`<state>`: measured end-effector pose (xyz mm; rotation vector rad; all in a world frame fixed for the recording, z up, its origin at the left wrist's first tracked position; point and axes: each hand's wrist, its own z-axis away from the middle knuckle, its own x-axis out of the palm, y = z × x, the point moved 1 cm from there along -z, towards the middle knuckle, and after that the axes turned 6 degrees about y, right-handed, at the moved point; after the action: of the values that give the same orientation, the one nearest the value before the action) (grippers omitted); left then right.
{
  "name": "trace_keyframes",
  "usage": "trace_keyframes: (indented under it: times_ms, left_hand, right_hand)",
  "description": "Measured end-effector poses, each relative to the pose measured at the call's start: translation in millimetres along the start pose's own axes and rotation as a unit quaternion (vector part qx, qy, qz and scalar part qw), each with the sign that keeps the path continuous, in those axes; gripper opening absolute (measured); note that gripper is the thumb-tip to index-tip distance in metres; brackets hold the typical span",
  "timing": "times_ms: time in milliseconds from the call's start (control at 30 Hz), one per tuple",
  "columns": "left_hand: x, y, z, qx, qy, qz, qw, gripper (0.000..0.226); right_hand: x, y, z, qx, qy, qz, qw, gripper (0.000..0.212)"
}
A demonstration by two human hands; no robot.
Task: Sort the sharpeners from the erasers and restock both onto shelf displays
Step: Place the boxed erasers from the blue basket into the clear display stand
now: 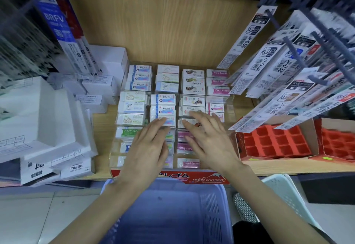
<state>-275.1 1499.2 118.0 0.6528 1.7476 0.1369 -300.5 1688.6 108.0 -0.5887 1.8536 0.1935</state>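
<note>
Along the wooden shelf (102,128), backed by wood-grain panel and set above a pale tiled floor (28,215), the clear display (228,107) holds the erasers (134,107) in rows. My left hand (148,147) and right hand (209,144) lie flat over its front rows, fingers straight, gripping nothing. White boxes (103,86) crowd the left, red trays (274,144) sit to the right, and hanging refill packs (284,67) lean over the display's right edge. A blue basket (169,205) sits below. Labels read "Hard Eraser", "JF-0.5", "REFILL", "BRFV".
</note>
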Motion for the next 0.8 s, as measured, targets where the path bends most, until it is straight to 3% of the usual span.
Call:
trace_keyframes:
  times_ms: [300,433,533,800]
  left_hand:
    - [-1.1,-2.1,2.4,0.001,0.010,0.028,1.000,0.039]
    - [-6.5,0.2,3.1,0.002,0.026,0.047,0.999,0.038]
    - [-8.8,2.6,2.8,-0.002,0.032,0.047,0.998,0.038]
    - [-9.3,5.8,1.4,-0.007,0.041,0.082,0.996,0.039]
  right_hand:
    - [4.1,-7.7,-6.2,0.021,0.044,0.007,0.999,0.030]
    - [-3.4,-2.5,-10.4,0.084,0.047,-0.026,0.995,0.041]
    - [-2.5,2.1,-11.4,0.163,0.047,0.024,0.985,0.050]
    - [-0.3,-4.8,-11.1,0.171,0.047,-0.014,0.984,0.062]
